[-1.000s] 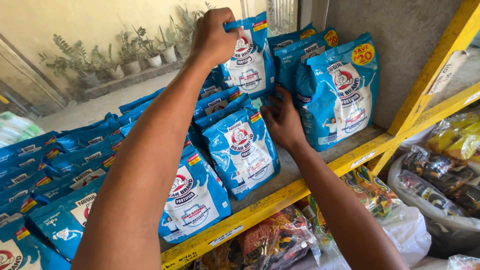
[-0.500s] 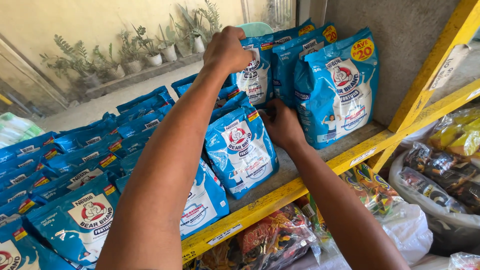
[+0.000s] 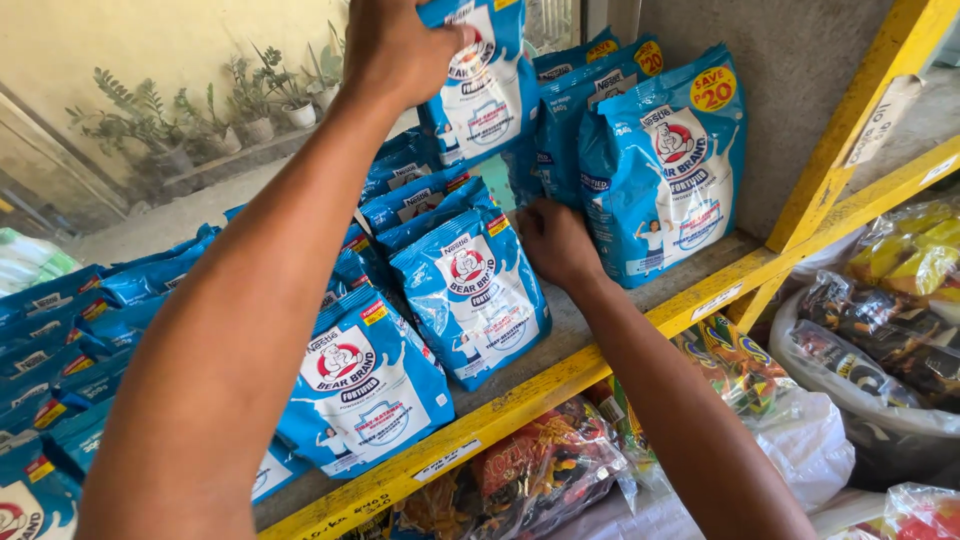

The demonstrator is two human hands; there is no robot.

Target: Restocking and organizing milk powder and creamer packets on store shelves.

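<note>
My left hand (image 3: 395, 45) reaches up from the lower left and grips the top of a blue and white powder pouch (image 3: 485, 95), held upright in front of the standing row at the back of the shelf. My right hand (image 3: 555, 245) lies lower on the shelf, its fingertips against the top right corner of a leaning blue pouch (image 3: 470, 290). It grips nothing. A larger blue pouch (image 3: 665, 165) with a round yellow sticker stands just to its right.
Several more blue pouches (image 3: 365, 385) lean in rows along the yellow-edged shelf (image 3: 560, 375) to the left. A yellow upright post (image 3: 850, 130) stands at the right. Bagged snacks (image 3: 540, 470) and a tub of packets (image 3: 880, 340) sit below. Potted plants (image 3: 250, 100) show behind glass.
My left hand has kept its grip on the pouch and carried it higher and a little left in view. My right hand has stayed by the leaning pouch. The view has come closer.
</note>
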